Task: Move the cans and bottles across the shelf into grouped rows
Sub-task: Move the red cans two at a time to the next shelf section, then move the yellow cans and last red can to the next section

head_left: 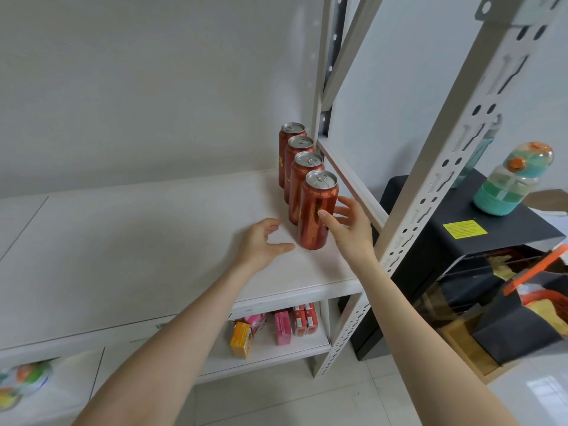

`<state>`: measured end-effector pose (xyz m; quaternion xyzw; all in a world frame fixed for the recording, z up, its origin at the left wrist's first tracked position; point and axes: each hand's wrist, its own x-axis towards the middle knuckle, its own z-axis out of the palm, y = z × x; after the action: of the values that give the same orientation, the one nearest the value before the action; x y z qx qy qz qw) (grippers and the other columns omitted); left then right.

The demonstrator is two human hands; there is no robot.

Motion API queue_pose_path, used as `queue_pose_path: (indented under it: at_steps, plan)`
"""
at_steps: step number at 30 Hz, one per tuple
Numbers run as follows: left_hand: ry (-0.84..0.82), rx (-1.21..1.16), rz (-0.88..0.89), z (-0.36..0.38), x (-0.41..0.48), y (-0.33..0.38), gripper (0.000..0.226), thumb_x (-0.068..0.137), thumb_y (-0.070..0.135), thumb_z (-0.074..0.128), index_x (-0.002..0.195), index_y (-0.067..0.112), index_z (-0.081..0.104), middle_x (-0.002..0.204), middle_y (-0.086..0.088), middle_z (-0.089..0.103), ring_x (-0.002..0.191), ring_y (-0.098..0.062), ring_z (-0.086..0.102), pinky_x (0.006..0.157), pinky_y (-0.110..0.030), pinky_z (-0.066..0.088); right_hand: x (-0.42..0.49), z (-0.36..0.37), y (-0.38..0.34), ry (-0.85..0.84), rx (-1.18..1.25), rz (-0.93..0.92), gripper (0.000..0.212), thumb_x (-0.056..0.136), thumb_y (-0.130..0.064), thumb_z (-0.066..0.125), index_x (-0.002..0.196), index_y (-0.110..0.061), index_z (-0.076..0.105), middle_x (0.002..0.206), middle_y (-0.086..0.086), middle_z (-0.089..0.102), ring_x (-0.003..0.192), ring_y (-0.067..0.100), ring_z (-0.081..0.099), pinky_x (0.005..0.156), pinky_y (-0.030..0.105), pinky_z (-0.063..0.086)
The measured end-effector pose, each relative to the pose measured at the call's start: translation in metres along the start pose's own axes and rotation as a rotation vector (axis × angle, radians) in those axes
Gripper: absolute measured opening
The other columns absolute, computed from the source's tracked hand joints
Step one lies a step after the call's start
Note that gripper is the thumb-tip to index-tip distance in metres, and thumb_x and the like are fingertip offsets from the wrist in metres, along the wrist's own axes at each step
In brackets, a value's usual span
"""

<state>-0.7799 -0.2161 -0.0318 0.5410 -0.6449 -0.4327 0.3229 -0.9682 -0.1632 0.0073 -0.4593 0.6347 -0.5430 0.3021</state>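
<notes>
Several red beer cans (299, 155) stand upright in a straight row at the right end of the white shelf board (153, 241), running from the back wall toward me. The front can (313, 216) is nearest. My left hand (262, 241) rests on the board just left of that can's base, fingers relaxed, thumb tip close to the can. My right hand (350, 229) is at the can's right side, with its thumb touching the can and its fingers spread loosely beside it. No bottles stand on this board.
A perforated white upright (430, 179) stands just right of my right forearm, and a side rail runs behind the cans. Small colourful boxes (276, 327) sit on the lower shelf. A black unit (461, 250) with a green water bottle (510, 179) stands to the right.
</notes>
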Motion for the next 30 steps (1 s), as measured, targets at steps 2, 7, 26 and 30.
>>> queue_pose_path:
  at_steps: [2, 7, 26, 30]
  plan:
    - [0.041, 0.127, 0.045, -0.012, -0.009, -0.006, 0.062, 0.075, 0.023, 0.085, 0.13, 0.011, 0.059, 0.131, -0.009, 0.061, 0.123, -0.02, 0.056, 0.099, -0.02, 0.037, -0.01, 0.005, -0.001, 0.057, -0.114, -0.02, 0.066, 0.087, -0.044, 0.071, 0.142, -0.023, 0.042, 0.122, -0.006, 0.057, 0.111, 0.011, 0.057, 0.081, 0.019, 0.043]
    - [0.107, 0.474, 0.218, -0.047, -0.039, -0.019, 0.061, 0.087, 0.036, 0.072, 0.139, 0.009, 0.052, 0.141, -0.013, 0.051, 0.133, -0.029, 0.045, 0.109, -0.032, 0.033, -0.047, 0.022, -0.005, 0.149, -0.563, -0.152, 0.077, 0.089, -0.047, 0.066, 0.15, -0.014, 0.031, 0.147, 0.009, 0.047, 0.131, 0.03, 0.046, 0.101, 0.046, 0.043]
    - [0.137, 0.982, 0.299, -0.145, -0.162, -0.066, 0.07, 0.097, 0.056, 0.041, 0.156, 0.025, 0.018, 0.166, -0.01, 0.009, 0.153, -0.027, 0.002, 0.122, -0.048, 0.003, -0.185, 0.084, -0.028, 0.02, -1.228, -0.273, 0.078, 0.092, -0.055, 0.054, 0.153, -0.02, 0.022, 0.161, 0.011, 0.027, 0.149, 0.033, 0.023, 0.118, 0.058, 0.017]
    - [0.142, 1.002, 0.26, -0.165, -0.212, -0.078, 0.071, 0.098, 0.058, 0.037, 0.157, 0.026, 0.014, 0.166, -0.008, 0.005, 0.153, -0.026, -0.001, 0.123, -0.048, 0.001, -0.222, 0.105, -0.039, -0.036, -1.236, -0.304, 0.078, 0.094, -0.059, 0.046, 0.155, -0.021, 0.016, 0.164, 0.009, 0.021, 0.151, 0.031, 0.017, 0.119, 0.057, 0.011]
